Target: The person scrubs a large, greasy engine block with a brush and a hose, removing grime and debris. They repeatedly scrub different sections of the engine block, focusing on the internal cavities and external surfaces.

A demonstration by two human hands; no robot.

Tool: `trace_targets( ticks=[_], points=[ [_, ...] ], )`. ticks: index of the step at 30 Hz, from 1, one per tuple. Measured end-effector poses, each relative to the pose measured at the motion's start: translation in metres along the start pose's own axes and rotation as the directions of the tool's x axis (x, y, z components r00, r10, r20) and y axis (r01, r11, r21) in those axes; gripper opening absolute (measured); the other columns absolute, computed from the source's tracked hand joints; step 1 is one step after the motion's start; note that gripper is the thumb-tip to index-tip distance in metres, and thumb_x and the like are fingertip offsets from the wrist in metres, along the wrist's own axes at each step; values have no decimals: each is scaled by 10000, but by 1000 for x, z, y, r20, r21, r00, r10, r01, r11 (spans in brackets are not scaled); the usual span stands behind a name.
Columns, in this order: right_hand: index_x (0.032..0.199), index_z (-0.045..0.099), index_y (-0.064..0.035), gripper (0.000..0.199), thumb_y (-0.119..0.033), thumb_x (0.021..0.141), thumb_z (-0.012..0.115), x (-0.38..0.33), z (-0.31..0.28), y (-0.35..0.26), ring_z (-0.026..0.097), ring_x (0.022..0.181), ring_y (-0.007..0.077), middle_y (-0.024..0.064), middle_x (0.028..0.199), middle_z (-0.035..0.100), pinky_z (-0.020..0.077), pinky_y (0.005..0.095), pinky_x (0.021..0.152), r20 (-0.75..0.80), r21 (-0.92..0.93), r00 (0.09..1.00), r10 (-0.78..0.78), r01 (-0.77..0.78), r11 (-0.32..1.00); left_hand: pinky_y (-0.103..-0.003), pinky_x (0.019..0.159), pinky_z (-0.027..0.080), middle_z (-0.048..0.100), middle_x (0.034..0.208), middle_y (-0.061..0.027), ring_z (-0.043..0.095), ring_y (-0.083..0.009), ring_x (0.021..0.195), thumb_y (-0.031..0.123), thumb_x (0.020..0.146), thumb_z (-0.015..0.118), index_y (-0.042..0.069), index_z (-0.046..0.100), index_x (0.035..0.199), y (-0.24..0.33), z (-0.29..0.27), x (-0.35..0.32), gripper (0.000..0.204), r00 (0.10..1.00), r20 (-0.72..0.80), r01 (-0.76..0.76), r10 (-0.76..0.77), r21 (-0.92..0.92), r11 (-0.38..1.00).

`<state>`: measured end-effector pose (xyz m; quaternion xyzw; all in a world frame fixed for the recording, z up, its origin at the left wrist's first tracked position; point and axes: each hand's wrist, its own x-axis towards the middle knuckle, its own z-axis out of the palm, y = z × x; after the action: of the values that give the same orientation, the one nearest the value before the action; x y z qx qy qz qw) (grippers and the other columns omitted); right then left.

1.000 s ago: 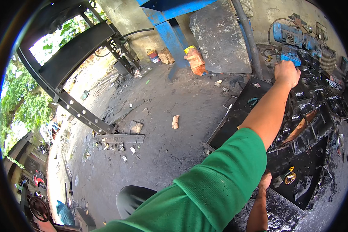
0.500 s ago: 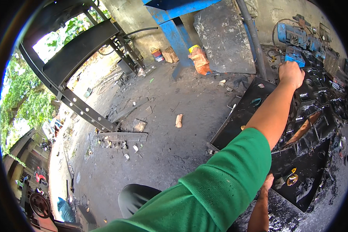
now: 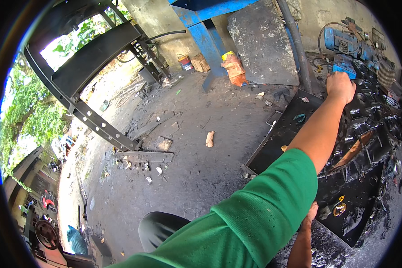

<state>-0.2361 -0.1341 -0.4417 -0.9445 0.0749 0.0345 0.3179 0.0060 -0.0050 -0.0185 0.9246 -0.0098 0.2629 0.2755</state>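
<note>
A shallow black tray lies on the floor at the right, with a large oily black metal part, like an engine casting, in it. My left hand, at the end of a green sleeve, is closed at the casting's far left corner; its fingertips are hidden. At the tray's near edge is my right hand, with its fingers curled at the rim and partly covered by my left sleeve. A brown strip shows in the casting. Near my right hand, a small yellow piece rests in the tray.
Behind my left hand stands a blue motor. A grey metal sheet leans at the back beside an orange bag. The black steel frame rises at the left, and a pale scrap lies mid-floor.
The whole view has shifted slightly, so things appear a little further right and lower. Both hands keep their places on the casting and the tray.
</note>
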Motion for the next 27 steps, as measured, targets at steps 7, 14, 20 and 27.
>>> trace_targets(
  ticks=[7, 14, 20, 27],
  points=[
    [1047, 671, -33, 438, -443, 921, 579, -2, -3, -5, 633, 973, 452, 247, 1010, 678, 501, 525, 839, -24, 18, 1000, -12, 13, 1000, -410, 893, 523, 701, 1004, -212, 671, -336, 982, 346, 834, 656, -3, 725, 893, 0, -1, 0, 361, 1000, 27, 12, -12, -1, 1000],
    [1035, 671, -35, 430, -439, 918, 580, -1, -2, -5, 633, 972, 451, 248, 1004, 678, 502, 527, 833, -6, -26, 1000, 27, -27, 999, -412, 885, 526, 690, 1024, -222, 666, -351, 983, 342, 840, 653, -10, 724, 898, 1, -4, -2, 364, 999, 40, -4, 4, -4, 1000],
    [1018, 674, -39, 439, -455, 912, 584, 0, 0, -2, 636, 963, 448, 247, 991, 679, 504, 526, 823, -18, -6, 1000, 26, -26, 1000, -411, 891, 524, 694, 1017, -224, 671, -348, 977, 348, 840, 658, -13, 725, 889, 1, -3, -2, 370, 1000, 10, -5, 5, -10, 1000],
    [1034, 678, -46, 429, -448, 909, 595, -2, -3, -7, 637, 964, 446, 241, 995, 682, 507, 521, 828, -17, -29, 1000, 7, -8, 1000, -405, 887, 523, 709, 956, -216, 683, -341, 947, 350, 839, 661, -3, 735, 857, 1, -4, -2, 361, 1000, 20, -4, 4, 9, 1000]
  ],
)
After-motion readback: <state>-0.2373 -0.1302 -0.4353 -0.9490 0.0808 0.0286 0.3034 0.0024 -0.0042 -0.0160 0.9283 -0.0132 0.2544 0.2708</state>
